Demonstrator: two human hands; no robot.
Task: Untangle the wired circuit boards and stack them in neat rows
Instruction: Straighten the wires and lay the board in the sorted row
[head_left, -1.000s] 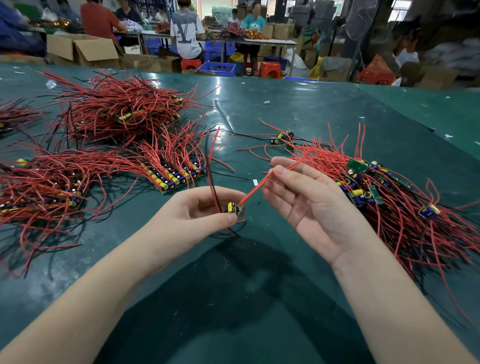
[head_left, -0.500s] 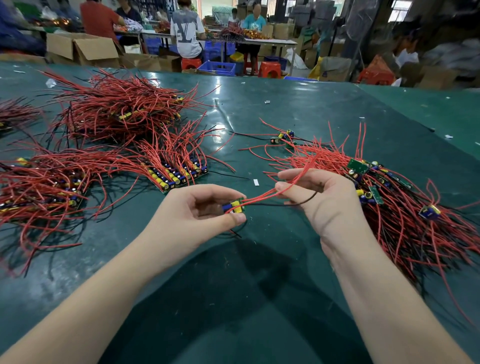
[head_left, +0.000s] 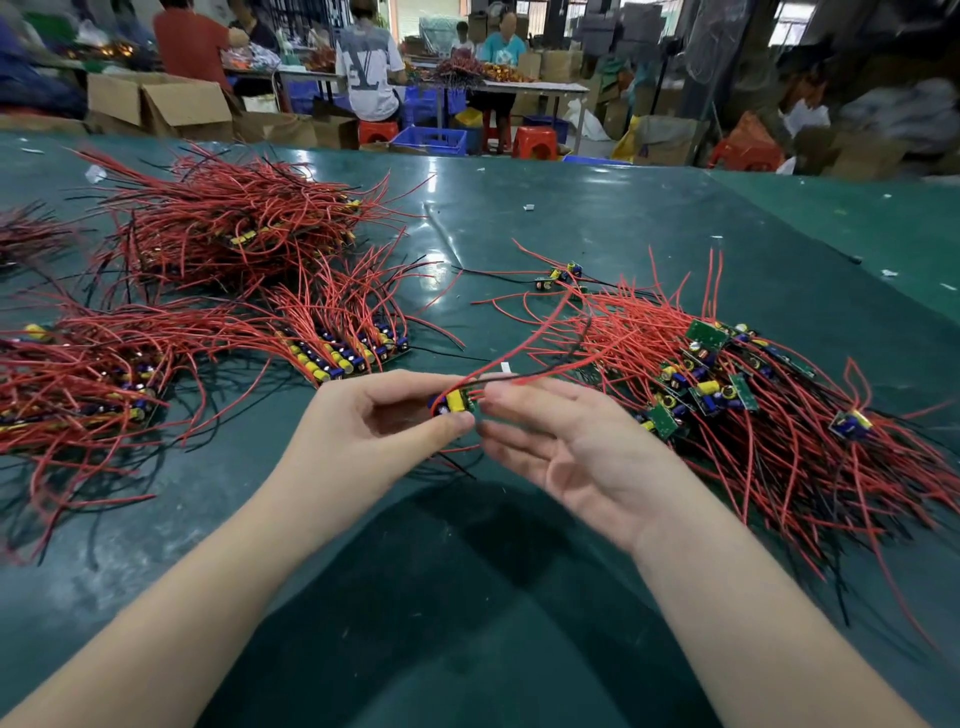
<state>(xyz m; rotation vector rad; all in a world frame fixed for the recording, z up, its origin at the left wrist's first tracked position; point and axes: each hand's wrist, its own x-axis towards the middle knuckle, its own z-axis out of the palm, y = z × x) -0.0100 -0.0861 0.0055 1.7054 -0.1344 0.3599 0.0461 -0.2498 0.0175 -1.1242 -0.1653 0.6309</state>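
Observation:
My left hand (head_left: 384, 431) pinches a small circuit board (head_left: 456, 402) with a yellow part and a blue capacitor, above the green table (head_left: 467, 597). Its red and black wires (head_left: 524, 345) trail up and to the right. My right hand (head_left: 571, 447) is beside the board, palm up, fingers straight, holding nothing. A tangled heap of wired boards (head_left: 737, 395) lies to the right. A neat row of stacked boards (head_left: 343, 353) lies to the left of my hands.
More stacked boards (head_left: 93, 384) lie at the far left and a big wire pile (head_left: 234, 223) behind them. Two loose boards (head_left: 558, 275) sit mid-table. People work at a far table (head_left: 519, 85) among cardboard boxes (head_left: 156, 104) and stools.
My right hand let go of the red wire, dropped lower and opened palm up beside the board. The wires now trail free to the right. My left hand still holds the board.

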